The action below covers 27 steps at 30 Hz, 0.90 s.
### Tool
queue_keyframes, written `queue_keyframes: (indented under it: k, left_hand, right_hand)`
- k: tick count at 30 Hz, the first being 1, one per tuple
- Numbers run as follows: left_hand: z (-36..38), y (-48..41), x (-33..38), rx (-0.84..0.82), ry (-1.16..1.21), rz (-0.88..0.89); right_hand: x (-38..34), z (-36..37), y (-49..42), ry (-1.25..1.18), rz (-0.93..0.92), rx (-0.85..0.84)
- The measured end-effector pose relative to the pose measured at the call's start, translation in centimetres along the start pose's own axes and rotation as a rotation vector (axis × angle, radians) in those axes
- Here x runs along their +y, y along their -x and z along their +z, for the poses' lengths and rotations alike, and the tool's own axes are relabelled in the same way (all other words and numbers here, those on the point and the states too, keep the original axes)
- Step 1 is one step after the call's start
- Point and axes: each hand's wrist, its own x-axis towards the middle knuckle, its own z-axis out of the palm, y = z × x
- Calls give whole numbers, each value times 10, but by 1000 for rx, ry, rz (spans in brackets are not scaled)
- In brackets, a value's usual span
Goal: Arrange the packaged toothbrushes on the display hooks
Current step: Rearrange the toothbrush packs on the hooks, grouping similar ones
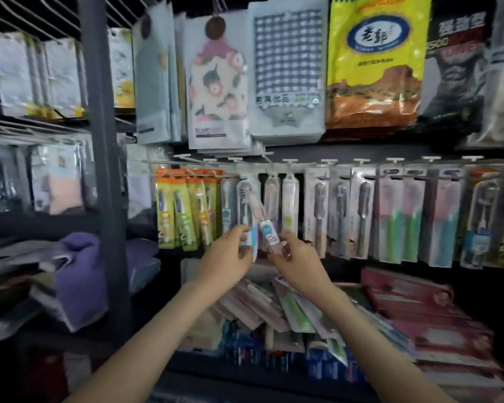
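Observation:
A row of white display hooks (288,162) runs across the dark shelf wall, with packaged toothbrushes hanging from them. My left hand (230,254) grips the lower end of a blue-and-white toothbrush pack (245,205) that hangs from a hook. My right hand (294,257) pinches the bottom of a pink toothbrush pack (264,221), which leans up and left toward the same hook. Its top overlaps the blue pack near the hook. Both hands meet just below the hanging row.
Yellow-green toothbrush packs (184,210) hang to the left, grey, green and teal ones (396,216) to the right. Loose packs (274,303) lie piled on the shelf below, beside red boxes (413,303). A dark upright post (105,170) stands left. Larger bags (373,62) hang above.

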Motion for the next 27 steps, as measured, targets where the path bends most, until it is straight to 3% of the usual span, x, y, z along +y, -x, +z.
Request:
queue_keyframes:
  k: [8,16,27]
  left_hand:
    - [-68,1,-104,151,-237,3]
    - [-100,-25,-148,72,-379,206]
    - [-92,-17,-160,67,-292,249]
  right_hand:
    - [-48,80,-35,66,-5,-24]
    - [-59,111,-62,0,70,71]
    - [-61,145,-86,64,176,102]
